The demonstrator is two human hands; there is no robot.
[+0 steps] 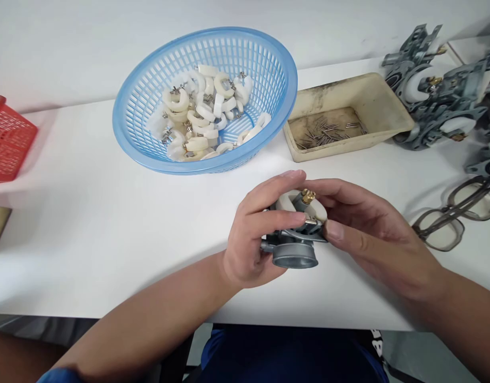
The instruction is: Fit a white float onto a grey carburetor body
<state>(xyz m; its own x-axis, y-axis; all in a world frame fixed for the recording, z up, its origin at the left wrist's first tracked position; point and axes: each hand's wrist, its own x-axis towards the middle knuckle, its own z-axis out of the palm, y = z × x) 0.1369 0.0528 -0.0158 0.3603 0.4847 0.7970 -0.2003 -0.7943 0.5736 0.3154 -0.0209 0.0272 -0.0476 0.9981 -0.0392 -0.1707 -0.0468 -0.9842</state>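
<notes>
A grey metal carburetor [295, 252] is held above the white table, its round mouth facing me. My left hand [255, 234] wraps round its left side, with fingers over the top. A white float [317, 209] sits on the carburetor around a brass jet [307, 196]. A thin metal pin [310, 222] shows near my left fingertip. My right hand [372, 239] closes on the right side, its thumb against the edge by the float and its other fingers partly hidden behind.
A blue basket [125, 141] of white floats stands behind my hands. Right of it, a cream tray [384, 106] holds several metal pins. More carburetors [424, 106] and eyeglasses [444, 229] lie at the right. A red basket [11, 141] stands at far left.
</notes>
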